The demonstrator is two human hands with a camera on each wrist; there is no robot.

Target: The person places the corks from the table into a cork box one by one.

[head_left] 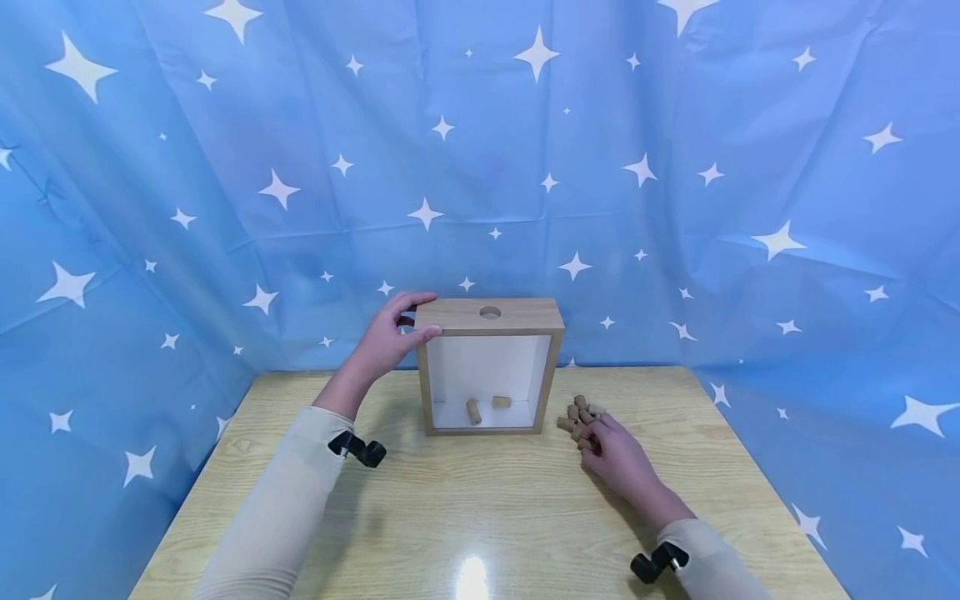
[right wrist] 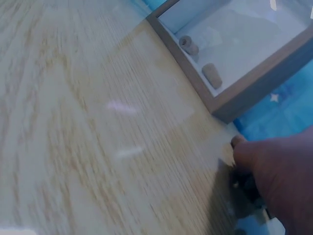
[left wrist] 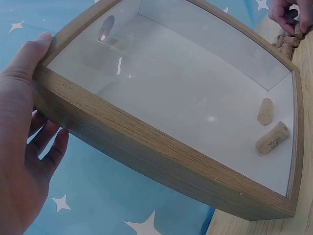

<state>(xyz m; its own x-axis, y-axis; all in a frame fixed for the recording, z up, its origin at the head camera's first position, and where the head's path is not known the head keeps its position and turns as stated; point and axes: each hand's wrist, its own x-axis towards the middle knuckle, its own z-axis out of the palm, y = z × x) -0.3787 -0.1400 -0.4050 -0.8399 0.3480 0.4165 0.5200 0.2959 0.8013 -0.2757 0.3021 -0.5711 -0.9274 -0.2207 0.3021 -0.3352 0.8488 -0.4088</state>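
The left hand [head_left: 386, 342] grips the top left corner of the upright square wooden frame box with a clear front pane [head_left: 489, 367], thumb on the front edge and fingers curled behind it, steadying the box near the back of the pale wood-grain surface [head_left: 465, 508]. A small round hole [head_left: 490, 312] is cut in the box's top board. Two short brown corks [head_left: 483, 407] already lie on the white floor inside, apart from each other, one angled and one flat. Just right of the box sits a small heap of loose brown corks [head_left: 579, 414], so by the look of it most of the pile is still outside, and only two pieces are in. The right hand [head_left: 617, 454] rests on the near side of that heap, fingers curled down onto it, probably pinching one cork, though the head view is too small and the right wrist view too blurred to be sure. The heap's exact count cannot be read. Behind everything hangs a blue cloth with white stars [head_left: 675, 167].
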